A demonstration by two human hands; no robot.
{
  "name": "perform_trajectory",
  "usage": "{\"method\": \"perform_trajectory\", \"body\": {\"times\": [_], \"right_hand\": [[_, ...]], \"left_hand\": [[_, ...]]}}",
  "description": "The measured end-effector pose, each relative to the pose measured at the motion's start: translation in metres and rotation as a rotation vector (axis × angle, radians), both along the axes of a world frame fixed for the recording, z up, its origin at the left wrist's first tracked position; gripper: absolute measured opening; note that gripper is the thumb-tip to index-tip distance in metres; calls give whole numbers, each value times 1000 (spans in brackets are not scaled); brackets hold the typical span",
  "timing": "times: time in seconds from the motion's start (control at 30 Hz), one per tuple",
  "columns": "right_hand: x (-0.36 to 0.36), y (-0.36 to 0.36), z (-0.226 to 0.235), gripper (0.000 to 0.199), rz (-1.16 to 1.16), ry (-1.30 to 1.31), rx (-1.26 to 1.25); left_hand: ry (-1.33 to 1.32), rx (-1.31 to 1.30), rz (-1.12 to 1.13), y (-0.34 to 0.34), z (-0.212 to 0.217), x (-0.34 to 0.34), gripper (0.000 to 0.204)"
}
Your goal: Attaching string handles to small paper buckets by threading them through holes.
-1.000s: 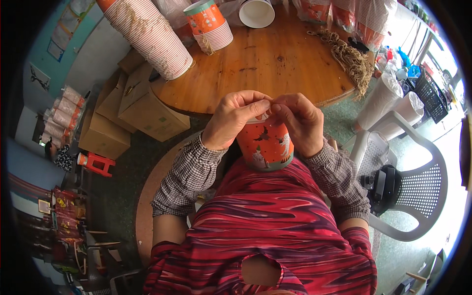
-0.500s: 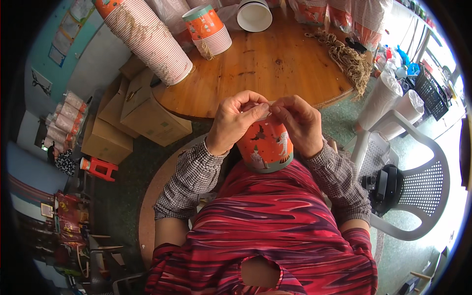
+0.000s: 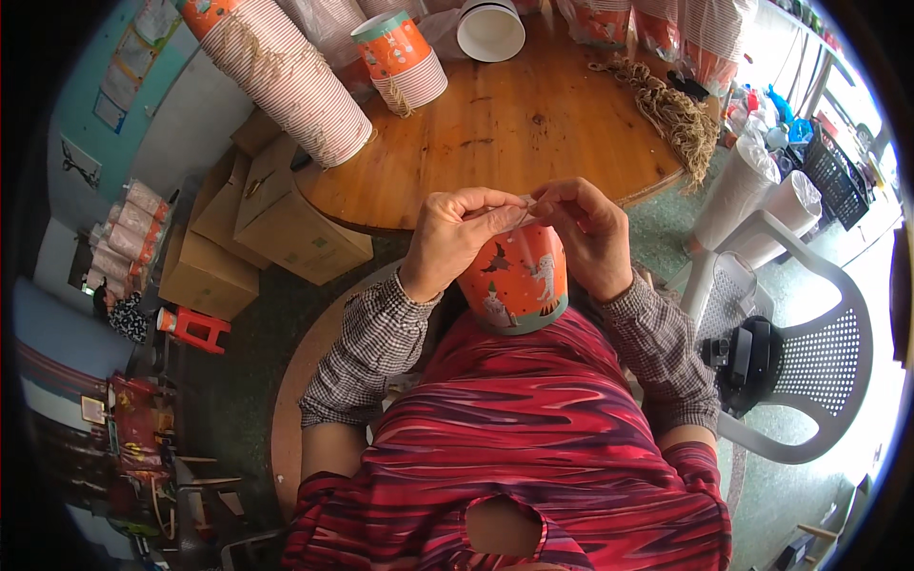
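An orange paper bucket (image 3: 519, 276) rests against my lap, its teal band toward me. Printed on it are a black bat and pale costumed figures. My left hand (image 3: 466, 236) and my right hand (image 3: 586, 233) meet at its far, rim end. On both, thumb and fingers are pinched together, fingertips nearly touching. Something small and pale shows between them, too small to name. The hands hide most of the rim.
Ahead is a round wooden table (image 3: 476, 143) with a tall bucket stack (image 3: 295, 86), a short stack (image 3: 400, 67), a white-lined bucket (image 3: 490, 30) and a twine bundle (image 3: 666, 109). Cardboard boxes (image 3: 295, 209) stand left; a grey plastic chair (image 3: 819, 357) stands right, with a black object on it.
Both pinching hands have shifted slightly at the bucket's rim, and the right hand has moved a little to the right. The bucket stays in about the same place.
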State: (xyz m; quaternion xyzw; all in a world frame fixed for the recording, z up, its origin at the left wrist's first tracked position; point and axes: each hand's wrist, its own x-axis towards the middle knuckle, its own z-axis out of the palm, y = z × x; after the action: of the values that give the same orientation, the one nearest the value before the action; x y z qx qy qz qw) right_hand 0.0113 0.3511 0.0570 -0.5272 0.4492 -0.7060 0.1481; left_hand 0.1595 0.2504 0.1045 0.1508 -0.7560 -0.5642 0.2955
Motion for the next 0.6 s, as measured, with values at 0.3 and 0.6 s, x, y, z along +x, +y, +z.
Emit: {"method": "perform_trajectory", "body": {"times": [0.3,0.6], "right_hand": [[-9,1,0,7,33,-159,126],[-17,0,9,8,325,-345,186]], "left_hand": [[-19,-154,50,-3,-9,-2,12],[-10,-216,36,4,-11,5,7]]}}
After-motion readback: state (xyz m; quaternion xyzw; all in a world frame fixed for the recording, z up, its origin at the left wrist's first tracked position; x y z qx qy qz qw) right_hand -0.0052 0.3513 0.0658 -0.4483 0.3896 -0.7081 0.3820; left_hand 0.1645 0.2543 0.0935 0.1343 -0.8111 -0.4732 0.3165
